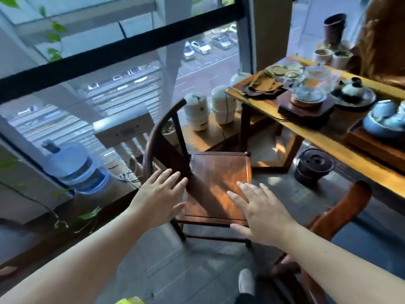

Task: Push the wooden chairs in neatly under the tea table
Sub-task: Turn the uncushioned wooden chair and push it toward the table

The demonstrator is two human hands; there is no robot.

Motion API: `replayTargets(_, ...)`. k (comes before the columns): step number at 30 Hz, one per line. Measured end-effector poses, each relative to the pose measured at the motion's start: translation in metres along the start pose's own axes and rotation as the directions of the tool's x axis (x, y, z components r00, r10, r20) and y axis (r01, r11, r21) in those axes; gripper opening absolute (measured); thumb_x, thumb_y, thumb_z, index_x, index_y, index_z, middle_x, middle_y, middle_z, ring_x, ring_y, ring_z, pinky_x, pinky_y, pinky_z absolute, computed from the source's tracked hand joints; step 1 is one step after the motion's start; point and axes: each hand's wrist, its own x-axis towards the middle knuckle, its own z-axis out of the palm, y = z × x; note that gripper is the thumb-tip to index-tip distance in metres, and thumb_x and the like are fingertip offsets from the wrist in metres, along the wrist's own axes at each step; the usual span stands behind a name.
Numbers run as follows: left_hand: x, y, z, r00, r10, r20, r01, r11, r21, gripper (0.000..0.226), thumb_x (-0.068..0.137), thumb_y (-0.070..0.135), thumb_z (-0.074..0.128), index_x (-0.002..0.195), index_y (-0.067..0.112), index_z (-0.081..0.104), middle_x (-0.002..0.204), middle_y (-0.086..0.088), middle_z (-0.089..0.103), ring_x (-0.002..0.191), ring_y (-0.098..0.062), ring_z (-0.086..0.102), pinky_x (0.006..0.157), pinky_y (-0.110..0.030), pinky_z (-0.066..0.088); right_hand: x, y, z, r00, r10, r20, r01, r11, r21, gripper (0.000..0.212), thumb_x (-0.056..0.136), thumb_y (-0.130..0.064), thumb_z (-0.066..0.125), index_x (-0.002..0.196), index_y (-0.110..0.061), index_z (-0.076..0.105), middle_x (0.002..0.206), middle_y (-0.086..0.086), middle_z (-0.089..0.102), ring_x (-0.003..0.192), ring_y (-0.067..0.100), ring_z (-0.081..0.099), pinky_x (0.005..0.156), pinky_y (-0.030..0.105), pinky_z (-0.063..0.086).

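Your dark wooden chair stands upright, curved back toward window, pulled clear of yellow tea table; second reddish chair beside it.

chair: dark reddish-brown wood, orange glow on seat | second chair: lighter red-orange wood | tea table: honey-yellow top, dark legs | bowls: pale blue glaze | jars: white, small blue marks | window frame: black | water jug: clear bluish | pot: black
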Motion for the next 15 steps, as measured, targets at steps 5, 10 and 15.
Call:
replayTargets(5,0.021,-0.059,-0.002,0.998,-0.063,0.026,0.062,0.997,0.051,0.065,0.084,0.054,0.041,0.128,0.011,0.061,0.127,-0.015,0.064,0.119,-0.038,0.056,0.101,-0.050,0.044,0.067,-0.002,0.013,0.995,-0.095,0.002,0.095,0.995,0.014,0.079,0.071,-0.065,0.061,0.132,-0.017,0.051,0.133,0.021,0.054,0.118,0.036,0.053,0.097,0.058,0.043)
replayTargets(10,0.050,-0.120,0.000,0.986,-0.127,0.112,0.116,0.988,0.102,0.062,0.086,0.050,0.051,0.133,0.010,0.055,0.134,-0.019,0.058,0.126,-0.040,0.049,0.104,-0.053,0.040,0.137,-0.002,0.019,0.987,-0.162,-0.018,0.163,0.985,0.051,0.081,0.069,-0.063,0.068,0.133,-0.016,0.051,0.133,0.023,0.053,0.119,0.037,0.052,0.096,0.058,0.044)
replayTargets(15,0.084,-0.165,0.008,0.981,-0.091,0.173,0.054,0.977,0.206,0.060,0.084,0.046,0.063,0.132,0.011,0.055,0.132,-0.018,0.059,0.122,-0.040,0.052,0.101,-0.049,0.042,0.197,-0.020,0.028,0.968,-0.249,0.037,0.244,0.964,0.104,0.079,0.080,-0.062,0.057,0.142,-0.018,0.038,0.143,0.022,0.043,0.128,0.036,0.041,0.104,0.055,0.035)
